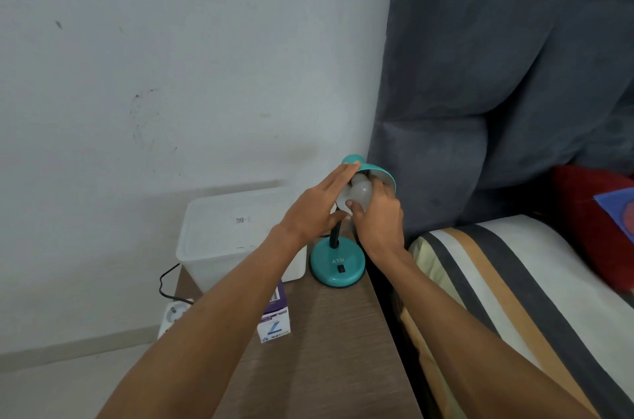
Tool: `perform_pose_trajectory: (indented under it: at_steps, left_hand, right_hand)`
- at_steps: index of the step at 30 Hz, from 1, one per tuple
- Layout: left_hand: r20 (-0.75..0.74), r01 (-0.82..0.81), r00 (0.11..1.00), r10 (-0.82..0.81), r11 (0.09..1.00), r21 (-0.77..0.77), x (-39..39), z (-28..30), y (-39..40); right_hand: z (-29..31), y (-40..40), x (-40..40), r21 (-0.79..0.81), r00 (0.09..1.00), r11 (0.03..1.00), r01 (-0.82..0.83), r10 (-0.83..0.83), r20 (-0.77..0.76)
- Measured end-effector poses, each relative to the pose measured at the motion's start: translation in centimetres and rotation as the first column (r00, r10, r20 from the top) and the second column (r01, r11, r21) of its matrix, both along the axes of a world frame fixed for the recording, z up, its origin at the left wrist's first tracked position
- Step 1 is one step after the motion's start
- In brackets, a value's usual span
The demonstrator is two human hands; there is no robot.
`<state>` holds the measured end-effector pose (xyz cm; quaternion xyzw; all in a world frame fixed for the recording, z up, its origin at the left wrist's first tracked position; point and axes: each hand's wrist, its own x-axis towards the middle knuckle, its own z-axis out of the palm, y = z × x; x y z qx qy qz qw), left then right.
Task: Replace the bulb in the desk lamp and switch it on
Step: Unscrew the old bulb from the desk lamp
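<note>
Fingers of the left hand are laid straight against the lamp shade; the bulb below it is gripped by the right hand.

Open brown wood-grain tabletop toward the near edge, passable between the forearms; farther back, crowded by a translucent white plastic box on the left, a round teal lamp base beside it, a small purple-and-white carton nearer; hemmed on the right by a striped mattress and grey padded headboard; closed off behind by the white wall.
</note>
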<state>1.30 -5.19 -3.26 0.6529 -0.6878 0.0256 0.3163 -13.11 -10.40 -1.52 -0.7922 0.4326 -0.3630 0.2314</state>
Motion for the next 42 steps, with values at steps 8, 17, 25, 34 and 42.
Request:
perform_pose_trajectory:
  at_steps: [8, 17, 25, 34, 42]
  left_hand:
    - [0.01, 0.003, 1.0, -0.003, 1.0, -0.002, 0.05, -0.09, 0.16]
    - [-0.01, 0.006, 1.0, -0.006, 1.0, -0.005, 0.08, -0.13, 0.04]
    - [0.003, 0.0, 1.0, 0.0, 1.0, 0.011, -0.15, 0.07, 0.16]
    - [0.006, -0.003, 1.0, 0.003, 1.0, 0.015, -0.24, 0.22, 0.12]
    - [0.011, -0.014, 1.0, 0.014, 1.0, 0.023, -0.16, 0.19, 0.19]
  right_hand:
    - [-0.2, 0.19, 0.08, -0.064, 0.998, 0.997, -0.03, 0.027, -0.055]
    - [-0.11, -0.35, -0.06, -0.014, 0.997, 0.997, -0.072, 0.072, 0.017]
    - [-0.39, 0.13, 0.06, -0.102, 0.997, 0.994, -0.031, 0.024, -0.071]
    - [0.15, 0.09, -0.06, 0.037, 0.997, 0.999, -0.014, 0.011, 0.078]
    - [-0.58, 0.05, 0.05, -0.081, 0.999, 0.996, 0.03, -0.033, -0.025]
